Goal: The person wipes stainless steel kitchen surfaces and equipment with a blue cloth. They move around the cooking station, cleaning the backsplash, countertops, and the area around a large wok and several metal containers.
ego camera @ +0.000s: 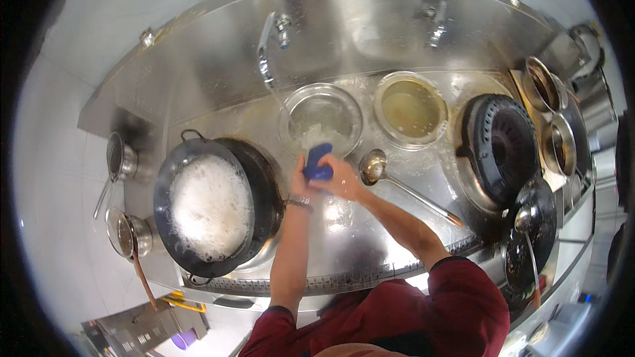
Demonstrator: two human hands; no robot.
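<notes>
My left hand (299, 179) and my right hand (341, 178) are together at the near rim of a round metal basin (356, 131). Between them they grip a blue pad (317, 158); whether it is sponge or folded cloth I cannot tell. Water runs from a curved chrome faucet (264, 59) into the basin, and the water in it is churned near the pad. A metal ladle (374, 169) lies right of my right hand, its handle slanting toward the near right. To the left, a wok (161, 198) full of white foamy liquid sits tilted on a burner.
A second round pot (384, 124) holds yellowish liquid. Farther right stand a black burner ring (511, 148), a dark wok (533, 253) with a ladle in it, and metal pots (560, 146). Strainers (119, 233) hang at the left edge. Another faucet (437, 29) is on the steel back wall.
</notes>
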